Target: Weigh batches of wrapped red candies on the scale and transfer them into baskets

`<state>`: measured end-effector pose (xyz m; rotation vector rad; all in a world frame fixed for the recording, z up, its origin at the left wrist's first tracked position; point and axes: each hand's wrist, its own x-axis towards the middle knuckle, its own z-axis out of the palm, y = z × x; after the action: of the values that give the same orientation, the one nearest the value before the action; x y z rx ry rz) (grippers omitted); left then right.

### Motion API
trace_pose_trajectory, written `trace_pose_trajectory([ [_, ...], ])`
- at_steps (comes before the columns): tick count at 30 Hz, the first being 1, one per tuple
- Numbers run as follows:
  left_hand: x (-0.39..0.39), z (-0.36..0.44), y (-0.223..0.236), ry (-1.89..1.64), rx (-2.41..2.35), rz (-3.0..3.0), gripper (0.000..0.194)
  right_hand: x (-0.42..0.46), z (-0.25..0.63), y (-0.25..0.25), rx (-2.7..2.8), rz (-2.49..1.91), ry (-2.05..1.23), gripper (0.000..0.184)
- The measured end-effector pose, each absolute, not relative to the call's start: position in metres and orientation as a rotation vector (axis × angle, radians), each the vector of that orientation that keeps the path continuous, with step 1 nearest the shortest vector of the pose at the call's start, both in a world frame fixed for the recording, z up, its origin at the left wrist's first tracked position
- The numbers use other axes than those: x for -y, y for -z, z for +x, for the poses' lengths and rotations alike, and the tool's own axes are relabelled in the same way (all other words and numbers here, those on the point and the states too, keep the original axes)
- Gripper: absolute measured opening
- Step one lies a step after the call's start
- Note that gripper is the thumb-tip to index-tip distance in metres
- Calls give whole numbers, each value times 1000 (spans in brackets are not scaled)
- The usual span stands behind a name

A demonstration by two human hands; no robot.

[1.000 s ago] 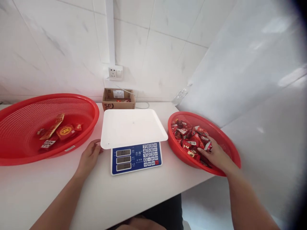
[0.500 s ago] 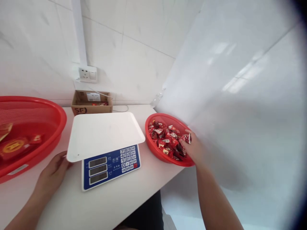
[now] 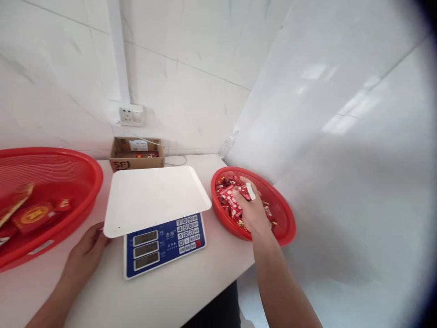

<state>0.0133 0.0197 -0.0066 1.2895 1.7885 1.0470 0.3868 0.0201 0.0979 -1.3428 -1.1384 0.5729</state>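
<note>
In the head view, my right hand point(image 3: 254, 210) reaches into the smaller red plastic basket point(image 3: 288, 225). Its fingers are closed on a red wrapped packet with white dots point(image 3: 234, 205). Other small red wrapped packets lie under and around the hand, partly covered by it. My left hand point(image 3: 88, 248) is at the near left corner of the white weighing pan point(image 3: 157, 198), with curled fingers at the rim and the fingertips partly hidden. This pan sits on a digital scale point(image 3: 167, 248) with a blue keypad panel and several small displays.
A larger red basket point(image 3: 97, 177) on the left holds red and gold packets. Behind the scale stands an open cardboard box point(image 3: 136, 163) near a wall socket point(image 3: 131, 115). A clear plastic item point(image 3: 227, 145) leans in the corner. The white table point(image 3: 218, 259) ends at the front right.
My right hand has moved left within the smaller basket, from its right rim toward the middle, and now grips a dotted packet. The view has shifted slightly; my left hand stays at the pan corner.
</note>
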Motion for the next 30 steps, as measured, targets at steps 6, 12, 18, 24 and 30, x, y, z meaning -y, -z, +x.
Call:
trace_pose_trajectory([
  [6, -18, 14, 1, -1067, -1721, 1289, 44, -65, 287, -93, 1464, -1300, -703, 59],
  [12, -17, 11, 8, -1093, -1649, 1291, 46, -77, 269, -87, 1694, -1319, -547, 60],
  [18, -20, 9, 12, -1071, -1637, 1291, 45, -64, 280, -85, 1694, -1501, -461, 50],
  [24, -17, 14, 1, -1044, -1693, 1265, 47, -62, 283, -74, 1766, -1513, -419, 50],
  [30, -16, 16, -7, -988, -1801, 1284, 45, -45, 323, -92, 1854, -1486, -226, 42],
])
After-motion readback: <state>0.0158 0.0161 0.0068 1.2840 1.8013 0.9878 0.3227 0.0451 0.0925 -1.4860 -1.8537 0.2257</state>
